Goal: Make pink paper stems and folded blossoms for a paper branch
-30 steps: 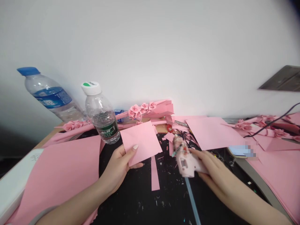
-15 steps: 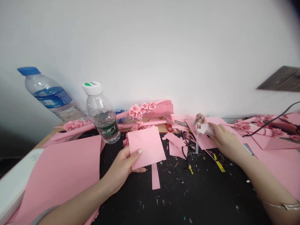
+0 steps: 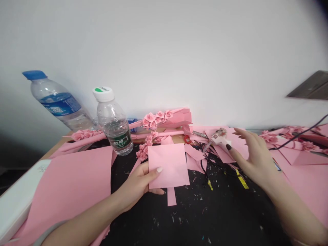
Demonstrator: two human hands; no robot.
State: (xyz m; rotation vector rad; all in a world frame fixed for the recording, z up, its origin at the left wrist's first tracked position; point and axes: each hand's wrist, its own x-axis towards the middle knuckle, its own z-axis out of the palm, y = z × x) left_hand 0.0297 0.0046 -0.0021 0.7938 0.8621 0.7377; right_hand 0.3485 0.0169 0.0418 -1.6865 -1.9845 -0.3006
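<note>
My left hand pinches a square of pink paper by its left edge, thumb on top and fingers beneath. Below the square, a narrow pink paper strip sticks out over the black surface. My right hand is open, thumb and fingers apart, just to the right of a white glue gun. The glue gun lies on its side among pink paper pieces, its nozzle pointing down to the left. Folded pink paper flowers sit partly behind the square.
A water bottle with a white cap stands left of centre, and a blue-capped bottle leans at the wall. Large pink sheets lie at left. Paper scraps, yellow-tagged cord and scissors lie along the back.
My right hand has let go of the glue gun, which now lies tipped over, and its fingers have spread. The paper square in my left hand has shifted slightly right and straightened.
</note>
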